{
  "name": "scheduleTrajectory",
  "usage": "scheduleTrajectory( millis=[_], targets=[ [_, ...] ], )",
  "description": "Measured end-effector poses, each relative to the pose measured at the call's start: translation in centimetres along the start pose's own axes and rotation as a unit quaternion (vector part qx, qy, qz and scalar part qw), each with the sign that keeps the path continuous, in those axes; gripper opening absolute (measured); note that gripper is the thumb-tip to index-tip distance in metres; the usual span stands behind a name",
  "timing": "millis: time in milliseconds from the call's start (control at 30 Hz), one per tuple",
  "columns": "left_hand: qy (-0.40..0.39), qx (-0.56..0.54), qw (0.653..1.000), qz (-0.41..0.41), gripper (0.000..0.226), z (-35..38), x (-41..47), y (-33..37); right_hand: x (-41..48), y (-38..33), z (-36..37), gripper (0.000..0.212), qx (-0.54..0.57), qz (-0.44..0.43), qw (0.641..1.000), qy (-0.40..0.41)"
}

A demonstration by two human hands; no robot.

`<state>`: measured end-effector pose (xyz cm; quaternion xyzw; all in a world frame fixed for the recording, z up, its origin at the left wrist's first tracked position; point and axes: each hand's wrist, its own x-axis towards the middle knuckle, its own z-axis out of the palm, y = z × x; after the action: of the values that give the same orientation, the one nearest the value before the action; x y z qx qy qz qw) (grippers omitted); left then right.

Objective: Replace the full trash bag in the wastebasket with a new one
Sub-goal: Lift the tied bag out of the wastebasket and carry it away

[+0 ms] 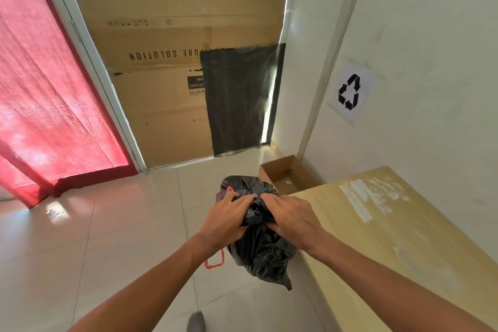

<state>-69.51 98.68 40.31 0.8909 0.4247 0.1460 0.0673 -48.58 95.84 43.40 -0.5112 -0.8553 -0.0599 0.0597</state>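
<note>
Beside table (pixel 377 240), L hand (pixel 223 219), R hand (pixel 292 217) grip bag (pixel 264 253); box (pixel 289 174) behind.

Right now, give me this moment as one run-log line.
left hand: grips black trash bag neck | right hand: grips same neck | red drawstring: hangs loose below left hand

The trash bag (pixel 261 253) hangs between the left grip (pixel 223 221) and right grip (pixel 293 217), above the floor (pixel 107 237), just left of the desk (pixel 390 237). A box (pixel 296 167) sits on the floor beyond the desk's far corner, by the wall (pixel 431 35).
</note>
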Motion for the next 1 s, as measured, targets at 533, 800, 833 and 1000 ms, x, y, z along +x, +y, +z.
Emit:
scheduleTrajectory(
  millis=[533,800,833,1000],
  targets=[
    [-0.068,-0.072,0.993,0.059,0.053,4.3,27.5,-18.5,23.3,14.7,7.0,0.056,0.008,0.163,0.986,-0.024],
    [-0.139,-0.112,0.982,0.068,0.058,12.1,42.8,-19.9,27.9,27.5,14.1,0.067,0.048,0.278,0.957,-0.063],
    [-0.147,-0.118,0.980,0.071,0.059,13.2,44.4,-20.0,28.2,29.0,15.1,0.069,0.054,0.292,0.952,-0.069],
    [-0.180,-0.131,0.971,0.092,0.054,19.3,51.6,-20.5,29.7,35.4,20.5,0.066,0.070,0.344,0.933,-0.082]
  ],
)
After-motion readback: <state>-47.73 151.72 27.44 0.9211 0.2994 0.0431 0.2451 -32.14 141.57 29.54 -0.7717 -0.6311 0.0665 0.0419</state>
